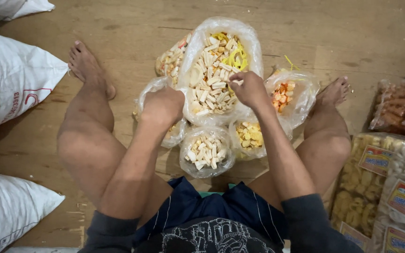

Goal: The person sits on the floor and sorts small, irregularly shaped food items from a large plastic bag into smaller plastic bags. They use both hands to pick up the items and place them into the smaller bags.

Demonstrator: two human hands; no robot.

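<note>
Wooden floor (132, 42) carried open clear bags of snacks between the legs: left hand (162, 107) fisted on a small bag's rim (147, 89), right hand (248, 89) pinching one pale stick (236, 82) over the large bag (214, 70); light, single-piece grips best avoided breakage.

We see both forearms reaching forward between bent bare knees. The left hand (163, 107) is curled knuckles-up; the right hand (249, 89) seems to pinch, fingers bent, though its fingertips are hidden.
</note>
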